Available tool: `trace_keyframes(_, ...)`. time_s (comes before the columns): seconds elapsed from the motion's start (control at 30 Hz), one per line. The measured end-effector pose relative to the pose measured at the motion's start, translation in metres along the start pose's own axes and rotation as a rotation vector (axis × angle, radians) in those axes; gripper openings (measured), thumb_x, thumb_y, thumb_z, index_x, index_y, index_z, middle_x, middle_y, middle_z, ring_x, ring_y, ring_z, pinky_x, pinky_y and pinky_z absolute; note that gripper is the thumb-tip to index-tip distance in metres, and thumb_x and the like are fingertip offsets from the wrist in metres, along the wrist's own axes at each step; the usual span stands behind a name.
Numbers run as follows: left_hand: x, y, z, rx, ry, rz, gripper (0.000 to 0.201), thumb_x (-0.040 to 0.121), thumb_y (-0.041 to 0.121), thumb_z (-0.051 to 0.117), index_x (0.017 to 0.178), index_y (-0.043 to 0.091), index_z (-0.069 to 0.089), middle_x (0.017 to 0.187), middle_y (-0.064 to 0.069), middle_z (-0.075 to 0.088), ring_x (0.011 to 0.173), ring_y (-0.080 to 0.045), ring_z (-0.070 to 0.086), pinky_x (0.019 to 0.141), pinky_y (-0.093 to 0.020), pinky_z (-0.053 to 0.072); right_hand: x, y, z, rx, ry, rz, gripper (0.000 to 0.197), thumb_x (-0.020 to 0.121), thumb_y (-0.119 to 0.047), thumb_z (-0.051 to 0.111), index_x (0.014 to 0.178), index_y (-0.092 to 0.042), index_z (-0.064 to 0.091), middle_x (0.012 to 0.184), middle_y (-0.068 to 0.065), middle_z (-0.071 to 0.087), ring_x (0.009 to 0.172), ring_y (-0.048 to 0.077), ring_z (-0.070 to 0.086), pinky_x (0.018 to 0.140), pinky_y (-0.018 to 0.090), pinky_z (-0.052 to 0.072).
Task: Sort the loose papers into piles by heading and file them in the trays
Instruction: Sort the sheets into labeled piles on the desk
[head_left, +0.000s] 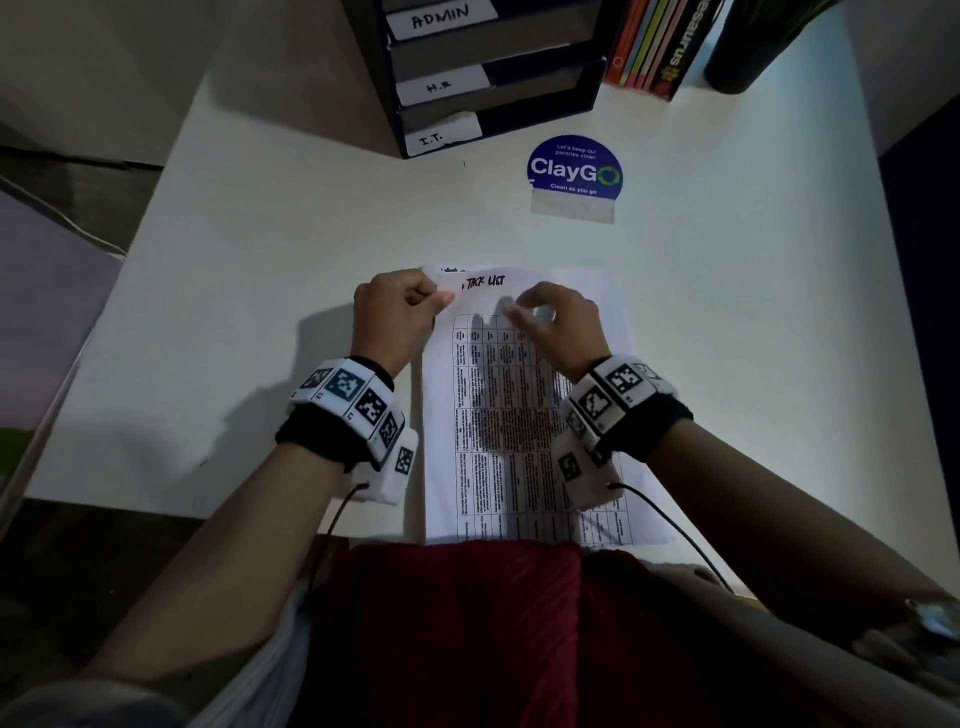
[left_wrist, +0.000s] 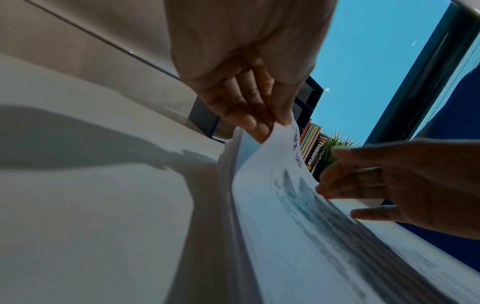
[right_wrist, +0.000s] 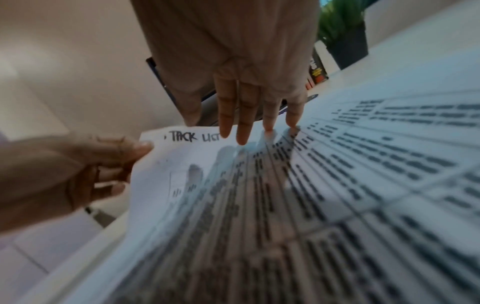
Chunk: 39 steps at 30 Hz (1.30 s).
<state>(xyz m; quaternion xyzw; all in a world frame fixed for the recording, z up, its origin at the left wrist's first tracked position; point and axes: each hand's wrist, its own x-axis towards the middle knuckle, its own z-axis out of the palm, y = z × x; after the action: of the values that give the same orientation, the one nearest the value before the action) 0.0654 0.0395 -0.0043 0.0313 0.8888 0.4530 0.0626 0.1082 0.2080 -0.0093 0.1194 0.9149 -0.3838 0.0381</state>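
Item: paper stack (head_left: 524, 415), unsorted, on worktop (head_left: 260, 291) before the person. Left hand (head_left: 397, 317) pinches top sheet's corner, lifting it. Right hand (head_left: 558, 325), fingers straight, rests on the stack. Trays (head_left: 498, 67) labelled ADMIN, H.R., I.T.: nothing visibly filed; sorting barely begun.

a stack of white papers (head_left: 524, 415) lies on the near edge of the table, long side pointing away. the top sheet (right_wrist: 197, 176) has a printed table and a handwritten heading that ends in "list"; its top left corner is lifted off the stack. black trays (head_left: 493, 78) stand at the far side, labelled admin, h.r. and i.t.
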Motion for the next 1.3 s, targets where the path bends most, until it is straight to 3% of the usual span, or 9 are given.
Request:
trace_keyframes(0.1, -0.002, 0.002, 0.004, -0.072, -0.014, -0.04, 0.015, 0.081, 0.016, 0.069, 0.081, 0.001, 0.067, 0.065, 0.001, 0.057, 0.07, -0.016, 0.054, 0.078, -0.024, 0.048, 0.005, -0.005, -0.004, 0.17, -0.049, 0.059, 0.039, 0.091, -0.037, 0.053, 0.093, 0.0, 0.068, 0.099, 0.013, 0.069, 0.082, 0.017, 0.058, 0.064, 0.024, 0.039)
trace_keyframes(0.23, -0.009, 0.014, 0.015, -0.212, -0.085, -0.064, 0.019, 0.081, 0.012, 0.067, 0.065, 0.017, 0.057, 0.063, 0.003, 0.056, 0.061, -0.009, 0.055, 0.067, -0.02, 0.05, 0.012, -0.009, -0.002, 0.366, -0.102, 0.133, 0.041, 0.09, -0.04, 0.052, 0.092, -0.002, 0.068, 0.1, 0.012, 0.068, 0.094, 0.022, 0.061, 0.078, 0.03, 0.045)
trace_keyframes(0.33, -0.01, 0.018, 0.022, -0.382, -0.15, -0.089, 0.019, 0.083, 0.011, 0.065, 0.066, 0.016, 0.057, 0.064, 0.003, 0.058, 0.053, 0.004, 0.055, 0.057, -0.011, 0.046, 0.014, -0.009, 0.001, 0.448, -0.129, 0.157, 0.036, 0.09, -0.038, 0.054, 0.09, -0.004, 0.067, 0.098, 0.01, 0.068, 0.098, 0.024, 0.061, 0.086, 0.035, 0.045)
trace_keyframes(0.47, -0.01, 0.015, 0.025, -0.497, -0.185, -0.111, 0.021, 0.083, 0.009, 0.064, 0.064, 0.01, 0.054, 0.06, -0.004, 0.052, 0.048, -0.001, 0.048, 0.053, -0.013, 0.045, 0.014, -0.007, 0.002, 0.567, -0.136, 0.192, 0.029, 0.09, -0.035, 0.055, 0.077, -0.012, 0.066, 0.088, 0.007, 0.067, 0.096, 0.021, 0.061, 0.093, 0.038, 0.043)
trace_keyframes(0.6, -0.01, 0.015, 0.026, -0.506, -0.21, -0.09, 0.019, 0.082, 0.013, 0.065, 0.069, 0.003, 0.054, 0.06, -0.005, 0.051, 0.053, -0.005, 0.049, 0.058, -0.013, 0.047, 0.014, -0.008, 0.002, 0.596, -0.137, 0.181, 0.024, 0.088, -0.033, 0.059, 0.071, -0.016, 0.063, 0.077, 0.001, 0.065, 0.081, 0.014, 0.06, 0.078, 0.029, 0.045)
trace_keyframes(0.73, -0.007, 0.007, 0.026, -0.48, -0.209, -0.073, 0.018, 0.075, 0.014, 0.072, 0.069, 0.008, 0.057, 0.071, -0.007, 0.054, 0.072, -0.018, 0.054, 0.075, -0.033, 0.053, 0.018, -0.007, 0.006, 0.524, -0.1, 0.137, 0.027, 0.086, -0.017, 0.062, 0.06, -0.012, 0.06, 0.062, 0.001, 0.057, 0.063, 0.014, 0.051, 0.061, 0.021, 0.04)
trace_keyframes(0.93, -0.006, -0.005, 0.016, -0.28, -0.188, -0.026, 0.031, 0.068, 0.014, 0.079, 0.09, 0.019, 0.057, 0.094, 0.008, 0.059, 0.089, -0.01, 0.056, 0.078, -0.019, 0.048, 0.02, 0.003, 0.016, 0.638, -0.103, 0.128, 0.027, 0.085, -0.004, 0.061, 0.059, -0.009, 0.058, 0.05, -0.008, 0.061, 0.047, -0.002, 0.058, 0.058, 0.013, 0.05)
trace_keyframes(1.1, -0.011, -0.008, 0.013, -0.241, -0.204, 0.012, 0.038, 0.072, 0.01, 0.076, 0.105, 0.013, 0.058, 0.103, 0.003, 0.061, 0.09, -0.006, 0.059, 0.073, -0.008, 0.051, 0.022, 0.001, 0.025, 0.705, -0.026, 0.174, 0.036, 0.076, -0.01, 0.072, 0.05, -0.01, 0.048, 0.042, -0.007, 0.058, 0.043, 0.005, 0.056, 0.06, 0.025, 0.049)
trace_keyframes(1.3, -0.003, -0.01, 0.014, -0.239, 0.006, -0.118, 0.02, 0.086, 0.003, 0.059, 0.106, -0.001, 0.063, 0.105, -0.012, 0.067, 0.089, -0.017, 0.063, 0.079, -0.022, 0.052, 0.019, 0.001, 0.019, 0.888, -0.021, 0.238, 0.034, 0.08, -0.002, 0.066, 0.057, -0.01, 0.043, 0.053, 0.001, 0.056, 0.048, 0.009, 0.056, 0.055, 0.022, 0.046)
